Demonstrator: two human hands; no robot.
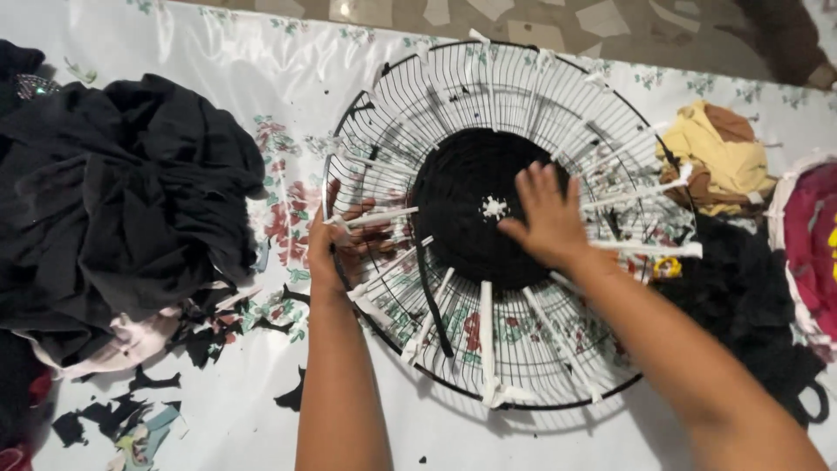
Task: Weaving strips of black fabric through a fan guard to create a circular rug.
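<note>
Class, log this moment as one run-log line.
left hand: grips fan guard rim | right hand: flat on black woven centre | black cloth pile: left

— So where are you working, a shop?

— Nah, looks like your home floor: a flowered plastic sheet (pixel 261 105) spread over patchy stone tiles (pixel 540 22), heaps of black cloth (pixel 113 201), fabric scraps (pixel 131 419) scattered around you.

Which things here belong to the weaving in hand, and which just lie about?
In hand: wire fan guard, black woven disc, white spoke strips, loose black strip, left hand, right hand.
Lying about: black cloth pile, yellow cloth, fabric scraps, floral sheet.
</note>
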